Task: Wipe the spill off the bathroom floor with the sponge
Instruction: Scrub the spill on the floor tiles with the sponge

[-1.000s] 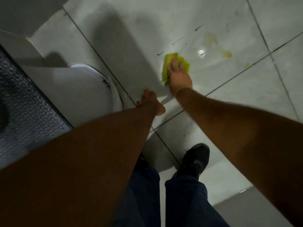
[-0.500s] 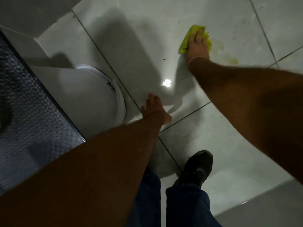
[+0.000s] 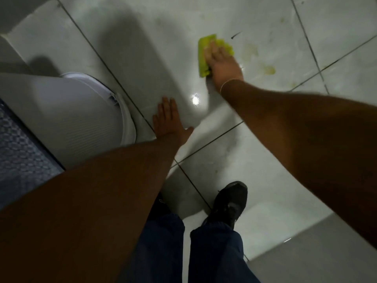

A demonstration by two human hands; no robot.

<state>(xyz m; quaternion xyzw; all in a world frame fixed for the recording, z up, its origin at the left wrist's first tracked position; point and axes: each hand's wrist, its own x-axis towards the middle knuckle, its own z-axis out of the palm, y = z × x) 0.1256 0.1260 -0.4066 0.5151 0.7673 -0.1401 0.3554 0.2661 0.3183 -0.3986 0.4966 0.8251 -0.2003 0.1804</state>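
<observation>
A yellow-green sponge (image 3: 203,56) lies flat on the pale tiled floor (image 3: 265,160), and my right hand (image 3: 223,65) presses down on it with the fingers over its top. Just right of the sponge, yellowish stains of the spill (image 3: 269,70) mark the tile, with a fainter smear above them. My left hand (image 3: 169,121) rests flat on the floor with its fingers apart, nearer to me and left of the sponge, holding nothing.
A white ribbed bin or fixture with a rounded rim (image 3: 126,119) stands at the left, next to my left hand. A dark patterned mat (image 3: 22,152) lies at the far left. My black shoe (image 3: 230,203) and blue trouser legs are below. A small dark streak (image 3: 236,35) marks the tile.
The sponge under my right hand slid away from me and to the right, then came back a little toward me and the left. My left hand stayed planted.
</observation>
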